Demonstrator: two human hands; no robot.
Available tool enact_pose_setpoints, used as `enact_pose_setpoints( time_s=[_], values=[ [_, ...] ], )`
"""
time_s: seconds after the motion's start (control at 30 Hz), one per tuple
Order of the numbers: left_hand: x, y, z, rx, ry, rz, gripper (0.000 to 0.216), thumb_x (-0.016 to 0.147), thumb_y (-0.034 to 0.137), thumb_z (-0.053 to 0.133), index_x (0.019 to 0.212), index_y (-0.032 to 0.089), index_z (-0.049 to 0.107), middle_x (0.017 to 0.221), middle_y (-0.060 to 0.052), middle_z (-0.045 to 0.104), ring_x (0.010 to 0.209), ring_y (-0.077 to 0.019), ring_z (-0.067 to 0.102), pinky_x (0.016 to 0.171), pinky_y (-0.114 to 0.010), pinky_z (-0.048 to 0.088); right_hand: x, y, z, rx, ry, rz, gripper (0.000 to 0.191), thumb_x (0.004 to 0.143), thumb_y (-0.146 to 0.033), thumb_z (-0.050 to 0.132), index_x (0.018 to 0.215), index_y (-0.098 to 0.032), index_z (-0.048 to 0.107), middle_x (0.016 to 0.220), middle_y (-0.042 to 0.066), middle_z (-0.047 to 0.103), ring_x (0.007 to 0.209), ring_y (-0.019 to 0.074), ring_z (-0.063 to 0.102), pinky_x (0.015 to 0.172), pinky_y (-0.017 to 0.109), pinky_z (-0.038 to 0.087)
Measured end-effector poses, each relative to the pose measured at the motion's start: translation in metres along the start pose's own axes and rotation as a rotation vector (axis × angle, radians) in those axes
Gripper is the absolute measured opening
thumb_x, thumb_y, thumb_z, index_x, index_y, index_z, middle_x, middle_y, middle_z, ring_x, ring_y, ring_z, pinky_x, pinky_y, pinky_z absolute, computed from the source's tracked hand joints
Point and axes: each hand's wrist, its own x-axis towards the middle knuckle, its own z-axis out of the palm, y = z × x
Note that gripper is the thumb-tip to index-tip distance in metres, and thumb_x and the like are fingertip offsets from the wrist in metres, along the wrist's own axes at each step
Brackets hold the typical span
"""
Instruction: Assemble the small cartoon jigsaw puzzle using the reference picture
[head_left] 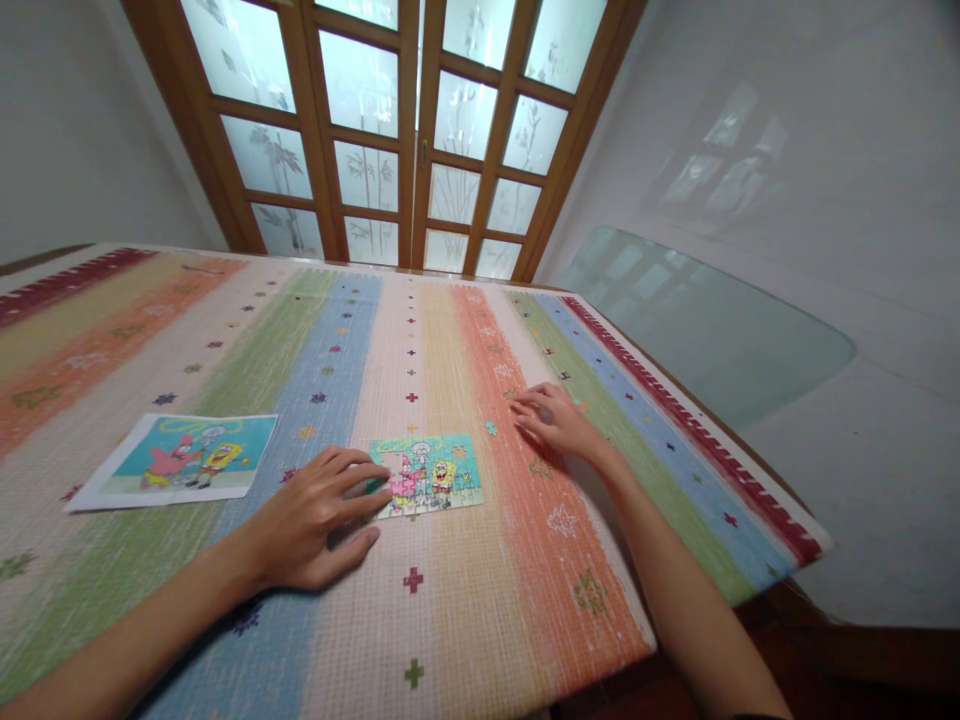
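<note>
Printed picture (204, 455): flat on tablecloth (480, 610).
Left hand (322, 515): fingers spread, tips at puzzle's (442, 484) left edge, nothing gripped.
Puzzle: between hands.
Loose piece (491, 428): right of puzzle.
Right hand (556, 422): half-curled; cannot tell if holding anything.

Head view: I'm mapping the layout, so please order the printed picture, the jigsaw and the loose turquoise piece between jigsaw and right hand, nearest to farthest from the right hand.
From the right hand:
1. Loose turquoise piece: just left.
2. Jigsaw: farther left, mid-table.
3. Printed picture: far left.
</note>
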Motion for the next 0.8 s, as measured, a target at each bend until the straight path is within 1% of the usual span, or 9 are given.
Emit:
enact_pose_setpoints(
  time_s=[0.1,0.2,0.33,0.6,0.7,0.8],
  values=[
    [0.001,0.0,-0.001,-0.011,-0.004,0.003,0.032,0.09,0.022,0.057,0.12,0.022,0.069,0.116,-0.01,0.07,0.104,-0.0298,0.062,0.087,-0.046,0.052,0.002,-0.019,0.008,0.089,-0.017,-0.107,0.027,0.094,-0.034,0.066,0.118,-0.023,0.073,0.121,0.013,0.065,0.114,0.0282,0.059,0.104,0.047,0.046],
    [0.003,0.002,-0.003,-0.017,-0.007,0.005,0.03,0.091,0.021,0.056,0.118,0.021,0.069,0.113,-0.01,0.069,0.101,-0.0288,0.062,0.085,-0.045,0.051,0.002,-0.028,0.013,0.112,-0.028,-0.128,0.026,0.095,-0.035,0.065,0.117,-0.022,0.073,0.122,0.013,0.062,0.116,0.0284,0.057,0.105,0.048,0.045],
    [0.004,0.003,-0.004,-0.025,-0.01,0.007,0.03,0.091,0.02,0.055,0.117,0.02,0.069,0.111,-0.01,0.069,0.1,-0.028,0.062,0.085,-0.044,0.051,0.002,-0.031,0.018,0.128,-0.058,-0.154,0.026,0.095,-0.031,0.064,0.118,-0.022,0.073,0.121,0.013,0.06,0.115,0.0277,0.058,0.106,0.048,0.046],
    [0.004,0.004,-0.004,-0.046,-0.035,-0.002,0.026,0.092,0.023,0.054,0.113,0.019,0.068,0.11,-0.011,0.067,0.099,-0.0279,0.06,0.085,-0.044,0.05,0.004,-0.034,0.017,0.186,-0.068,-0.169,0.016,0.097,-0.029,0.06,0.106,-0.021,0.071,0.111,0.011,0.062,0.108,0.0259,0.059,0.101,0.047,0.048],
    [0.003,0.003,-0.003,-0.052,-0.034,-0.014,0.028,0.092,0.023,0.054,0.116,0.02,0.068,0.107,-0.01,0.067,0.098,-0.0276,0.059,0.083,-0.043,0.05,0.004,-0.034,0.017,0.18,-0.072,-0.158,0.02,0.097,-0.028,0.06,0.113,-0.022,0.071,0.113,0.011,0.061,0.109,0.0262,0.059,0.102,0.047,0.047],
    [0.002,0.003,-0.002,-0.058,-0.024,-0.023,0.027,0.092,0.025,0.054,0.114,0.02,0.069,0.103,-0.009,0.066,0.094,-0.0269,0.058,0.08,-0.042,0.049,0.003,-0.033,0.019,0.18,-0.078,-0.146,0.026,0.096,-0.027,0.061,0.119,-0.023,0.07,0.118,0.012,0.059,0.114,0.0271,0.057,0.105,0.047,0.047]
  ],
)
